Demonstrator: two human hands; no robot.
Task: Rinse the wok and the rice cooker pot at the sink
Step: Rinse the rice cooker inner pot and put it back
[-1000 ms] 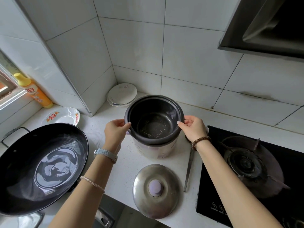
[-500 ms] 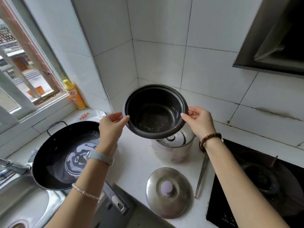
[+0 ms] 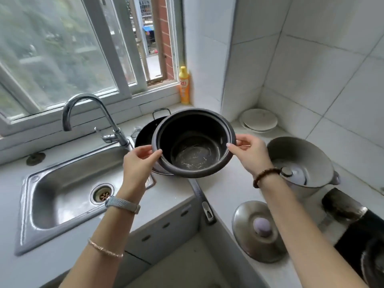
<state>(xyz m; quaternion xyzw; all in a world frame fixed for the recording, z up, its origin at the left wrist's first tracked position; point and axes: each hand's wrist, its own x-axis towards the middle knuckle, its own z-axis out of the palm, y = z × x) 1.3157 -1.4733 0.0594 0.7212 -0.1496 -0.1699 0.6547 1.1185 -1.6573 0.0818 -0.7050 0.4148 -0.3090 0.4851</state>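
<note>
Rice cooker pot (image 3: 195, 154) hangs in the air over the counter corner, just right of the sink (image 3: 68, 179), partly hiding the wok (image 3: 145, 136); the left hand (image 3: 139, 161) and right hand (image 3: 249, 154) pinch its flared rim on opposite sides; it looks thin, rigid and light, probably slick once wet, so the rim seems the surest hold.

Black pot (image 3: 193, 140) — yellow bottle (image 3: 184, 88)

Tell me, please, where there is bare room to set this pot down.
The sink basin is bare, as is the counter strip before it. Crowded: the wok behind the rice cooker pot, and the rice cooker, metal lid and plates to the right.
</note>
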